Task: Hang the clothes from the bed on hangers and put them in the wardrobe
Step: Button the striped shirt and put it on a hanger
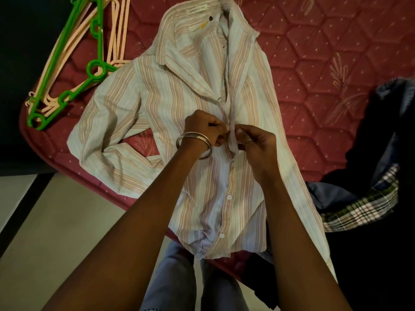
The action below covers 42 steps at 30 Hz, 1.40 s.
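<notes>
A pale striped shirt [157,113] lies face up on the red quilted mattress [325,70], collar away from me. Its lower buttons are fastened and the top part lies apart. My left hand [203,129], with bangles on the wrist, pinches the left edge of the button placket at mid-chest. My right hand [256,142], wearing a ring, pinches the right edge of the placket just opposite. The fingertips of both hands almost meet over a button. A green hanger [67,81] lies on several peach hangers [116,34] at the mattress's far left corner.
A heap of dark clothes [381,153] with a plaid garment [359,207] sits on the mattress to the right of the shirt. Pale floor [56,221] shows at the lower left. My legs in grey trousers [179,277] stand against the bed edge.
</notes>
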{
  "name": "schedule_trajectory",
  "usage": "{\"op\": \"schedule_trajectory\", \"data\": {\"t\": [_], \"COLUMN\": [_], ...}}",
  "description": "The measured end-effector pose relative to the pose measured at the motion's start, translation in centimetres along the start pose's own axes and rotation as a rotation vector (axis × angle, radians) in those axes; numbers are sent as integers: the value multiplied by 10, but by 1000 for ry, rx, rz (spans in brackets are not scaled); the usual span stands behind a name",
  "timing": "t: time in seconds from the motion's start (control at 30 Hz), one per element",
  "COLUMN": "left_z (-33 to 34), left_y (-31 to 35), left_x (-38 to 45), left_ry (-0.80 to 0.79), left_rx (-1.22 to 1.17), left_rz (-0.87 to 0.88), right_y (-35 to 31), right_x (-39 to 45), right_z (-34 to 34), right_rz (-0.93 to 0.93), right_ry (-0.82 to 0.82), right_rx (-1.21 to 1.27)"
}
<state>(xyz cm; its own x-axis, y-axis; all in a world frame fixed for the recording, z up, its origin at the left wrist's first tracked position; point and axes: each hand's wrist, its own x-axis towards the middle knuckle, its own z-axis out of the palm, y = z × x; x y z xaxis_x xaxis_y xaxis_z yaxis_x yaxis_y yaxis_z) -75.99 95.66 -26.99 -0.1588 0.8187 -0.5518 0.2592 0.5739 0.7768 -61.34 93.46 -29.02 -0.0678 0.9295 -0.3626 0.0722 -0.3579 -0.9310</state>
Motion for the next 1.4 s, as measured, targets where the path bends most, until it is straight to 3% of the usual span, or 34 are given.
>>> {"op": "schedule_trajectory", "data": {"t": [0.27, 0.4, 0.57, 0.77, 0.87, 0.97, 1.07, 1.17, 1.3, 1.4], "left_z": [-5, -5, 0, 4, 4, 6, 7, 6, 8, 16], "left_y": [7, 8, 3, 10, 7, 2, -5, -6, -1, 7], "left_x": [-3, -3, -2, 0, 4, 5, 0, 1, 10, 12], "left_ry": [-80, -107, 23, 10, 51, 51, 70, 76, 61, 40], "left_rx": [17, -141, -185, -228, -118, 177, 333, 374, 337, 20], "left_rz": [-44, -194, -287, -409, -355, -141, 32, 66, -164, -441], "right_y": [-3, 0, 8, 15, 13, 7, 0, -3, 5, 12], "right_x": [12, 13, 6, 0, 0, 3, 5, 7, 9, 8], "right_z": [3, 7, 23, 33, 36, 34, 32, 31, 32, 29], "right_rz": [-7, -110, -200, -297, -160, 53, 157, 215, -21, -285], "right_ry": [-9, 40, 141, 248, 224, 134, 75, 38, 71, 174], "right_rx": [-60, -222, -339, -455, -278, 66, 129, 161, -195, -444]}}
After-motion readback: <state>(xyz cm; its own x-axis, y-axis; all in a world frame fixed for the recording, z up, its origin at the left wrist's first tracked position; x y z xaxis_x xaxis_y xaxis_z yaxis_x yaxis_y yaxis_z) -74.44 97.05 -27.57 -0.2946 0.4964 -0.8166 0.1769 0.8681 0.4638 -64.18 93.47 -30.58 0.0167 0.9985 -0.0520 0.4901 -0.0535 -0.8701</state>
